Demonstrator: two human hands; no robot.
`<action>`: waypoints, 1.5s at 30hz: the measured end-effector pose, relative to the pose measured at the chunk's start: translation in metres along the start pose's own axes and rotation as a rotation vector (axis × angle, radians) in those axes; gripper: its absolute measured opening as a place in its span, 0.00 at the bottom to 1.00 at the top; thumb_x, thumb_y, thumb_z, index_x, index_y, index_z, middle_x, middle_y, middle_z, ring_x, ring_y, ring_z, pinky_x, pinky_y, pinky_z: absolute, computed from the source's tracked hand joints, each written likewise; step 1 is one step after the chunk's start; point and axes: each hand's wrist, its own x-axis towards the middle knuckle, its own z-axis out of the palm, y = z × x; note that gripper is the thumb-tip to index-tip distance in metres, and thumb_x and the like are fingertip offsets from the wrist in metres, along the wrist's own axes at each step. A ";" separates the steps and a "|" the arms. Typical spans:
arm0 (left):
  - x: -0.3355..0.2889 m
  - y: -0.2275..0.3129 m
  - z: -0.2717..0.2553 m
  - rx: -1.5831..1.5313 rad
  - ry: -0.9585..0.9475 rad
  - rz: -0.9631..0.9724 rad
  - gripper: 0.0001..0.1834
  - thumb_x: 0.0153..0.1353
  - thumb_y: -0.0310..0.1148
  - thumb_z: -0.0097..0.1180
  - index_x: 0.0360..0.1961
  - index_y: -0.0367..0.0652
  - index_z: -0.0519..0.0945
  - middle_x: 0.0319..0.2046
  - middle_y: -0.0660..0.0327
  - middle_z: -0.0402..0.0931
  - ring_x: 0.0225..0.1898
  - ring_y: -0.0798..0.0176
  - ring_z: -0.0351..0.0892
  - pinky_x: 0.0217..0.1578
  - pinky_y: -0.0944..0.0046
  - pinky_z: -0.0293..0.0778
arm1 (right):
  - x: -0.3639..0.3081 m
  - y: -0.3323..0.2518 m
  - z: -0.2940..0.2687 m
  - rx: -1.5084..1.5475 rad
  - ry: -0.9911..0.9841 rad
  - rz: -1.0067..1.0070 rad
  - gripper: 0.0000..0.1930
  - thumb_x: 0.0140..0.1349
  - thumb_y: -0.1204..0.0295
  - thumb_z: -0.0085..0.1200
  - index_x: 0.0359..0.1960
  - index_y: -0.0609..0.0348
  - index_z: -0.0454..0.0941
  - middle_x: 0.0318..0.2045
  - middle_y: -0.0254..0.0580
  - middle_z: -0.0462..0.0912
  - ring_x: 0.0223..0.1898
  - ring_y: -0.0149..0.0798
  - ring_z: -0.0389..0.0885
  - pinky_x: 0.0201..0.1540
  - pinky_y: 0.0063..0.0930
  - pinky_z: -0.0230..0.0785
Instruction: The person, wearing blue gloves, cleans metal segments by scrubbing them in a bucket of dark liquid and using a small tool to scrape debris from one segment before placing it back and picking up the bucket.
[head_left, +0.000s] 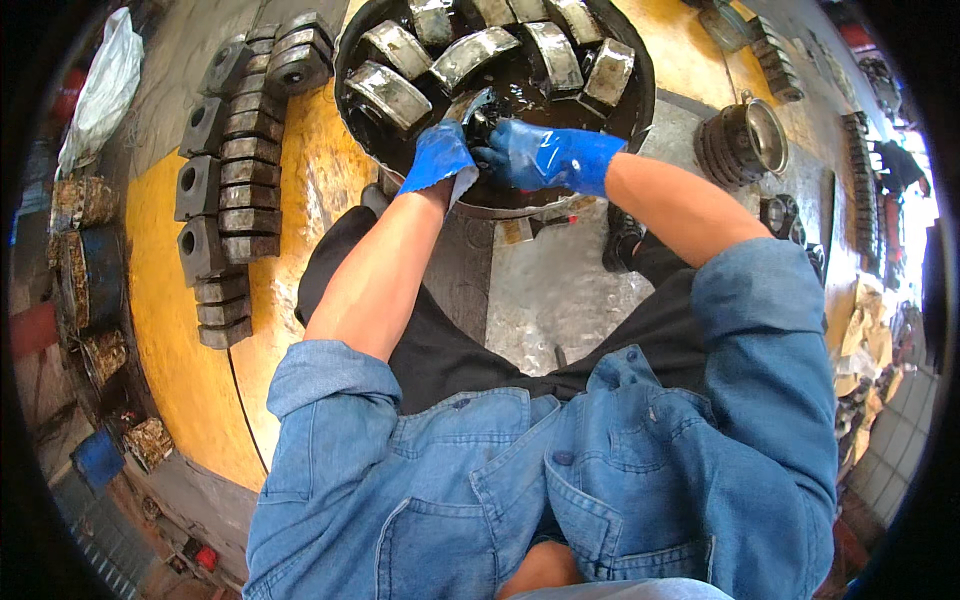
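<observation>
Both my hands wear blue rubber gloves and meet over the near side of a round black tub (648, 85) of dark liquid. My left hand (438, 158) is closed on a dark, wet metal block (478, 108), tilted above the liquid. Close against the block's near side, my right hand (545, 157) has its fingers curled in; what they grip, if anything, is hidden. Several curved, oily metal blocks (475, 57) lie in the tub beyond my hands, one (388, 95) just past my left hand.
Stacked grey metal blocks (250, 175) stand in rows on the yellow board (165, 300) at left. To the right is a stack of metal rings (742, 140). A white plastic bag (105, 85) lies far left. My legs straddle a grey metal plate (555, 290) before the tub.
</observation>
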 end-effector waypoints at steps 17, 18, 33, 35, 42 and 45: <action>0.017 -0.021 0.018 -0.140 -0.161 -0.137 0.21 0.72 0.36 0.48 0.59 0.35 0.79 0.54 0.36 0.82 0.58 0.37 0.82 0.57 0.47 0.76 | 0.028 -0.020 0.022 0.415 0.456 1.289 0.18 0.64 0.52 0.62 0.44 0.50 0.87 0.38 0.51 0.90 0.43 0.54 0.89 0.47 0.47 0.80; 0.020 -0.013 0.017 -0.199 -0.187 -0.184 0.22 0.76 0.39 0.45 0.61 0.36 0.79 0.57 0.37 0.81 0.60 0.38 0.81 0.59 0.48 0.75 | 0.018 -0.005 0.028 0.526 0.554 1.429 0.17 0.64 0.55 0.65 0.41 0.57 0.87 0.34 0.50 0.90 0.38 0.46 0.90 0.44 0.43 0.81; 0.030 -0.024 0.035 -0.022 -0.160 0.043 0.20 0.67 0.31 0.57 0.59 0.40 0.82 0.59 0.41 0.81 0.63 0.39 0.79 0.60 0.49 0.77 | 0.006 0.016 0.044 2.307 1.458 1.172 0.13 0.76 0.65 0.47 0.50 0.61 0.79 0.48 0.59 0.86 0.47 0.62 0.86 0.54 0.59 0.80; 0.018 0.007 -0.002 0.019 -0.231 -0.023 0.21 0.69 0.33 0.56 0.61 0.41 0.81 0.61 0.41 0.79 0.63 0.39 0.79 0.61 0.49 0.76 | 0.011 0.013 0.031 2.211 1.239 1.469 0.14 0.75 0.65 0.48 0.48 0.59 0.83 0.47 0.53 0.89 0.42 0.58 0.88 0.48 0.55 0.82; 0.019 0.005 0.011 -0.091 -0.164 -0.051 0.16 0.71 0.33 0.52 0.55 0.41 0.84 0.56 0.41 0.82 0.59 0.38 0.81 0.56 0.49 0.77 | -0.004 0.026 -0.010 1.379 0.124 0.997 0.13 0.65 0.62 0.65 0.46 0.55 0.87 0.39 0.39 0.91 0.36 0.34 0.89 0.39 0.33 0.84; 0.025 -0.017 0.026 -0.321 -0.103 -0.047 0.15 0.71 0.34 0.51 0.51 0.41 0.86 0.54 0.42 0.83 0.57 0.39 0.82 0.54 0.48 0.78 | 0.014 0.027 -0.028 0.566 -0.269 0.770 0.07 0.61 0.65 0.64 0.38 0.50 0.90 0.30 0.35 0.91 0.34 0.38 0.90 0.37 0.40 0.81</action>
